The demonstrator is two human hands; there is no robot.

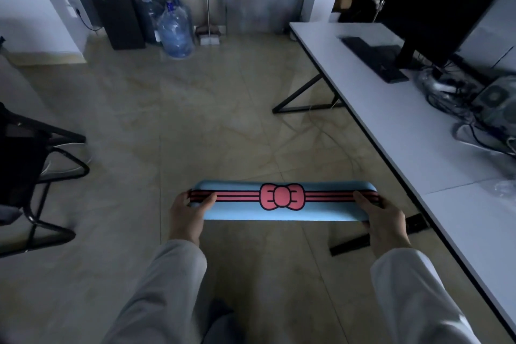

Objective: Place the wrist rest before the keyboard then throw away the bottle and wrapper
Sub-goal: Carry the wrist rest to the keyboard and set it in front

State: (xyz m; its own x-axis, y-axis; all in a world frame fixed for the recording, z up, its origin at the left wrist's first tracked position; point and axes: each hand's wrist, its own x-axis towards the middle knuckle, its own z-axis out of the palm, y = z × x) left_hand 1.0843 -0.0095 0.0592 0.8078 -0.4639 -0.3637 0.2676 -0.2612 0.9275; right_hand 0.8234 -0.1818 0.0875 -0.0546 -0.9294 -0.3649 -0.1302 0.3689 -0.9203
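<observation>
A long light-blue wrist rest (329, 211) with a pink bow and pink stripes is held level over the floor, in front of my body. My left hand (188, 212) grips its left end and my right hand (382, 218) grips its right end, thumbs on top. A black keyboard (372, 58) lies far off on the white desk (405, 131) at the right, in front of a black monitor (427, 8). A crumpled clear plastic thing, perhaps a wrapper (505, 187), shows at the desk's right edge. No small bottle can be made out.
Cables and computer parts (474, 100) clutter the desk's far right. A black chair (30, 176) stands at the left. Large water jugs (176, 31) and a dark water dispenser (111, 0) sit by the back wall. The desk's black legs (304, 98) reach onto the tiled floor.
</observation>
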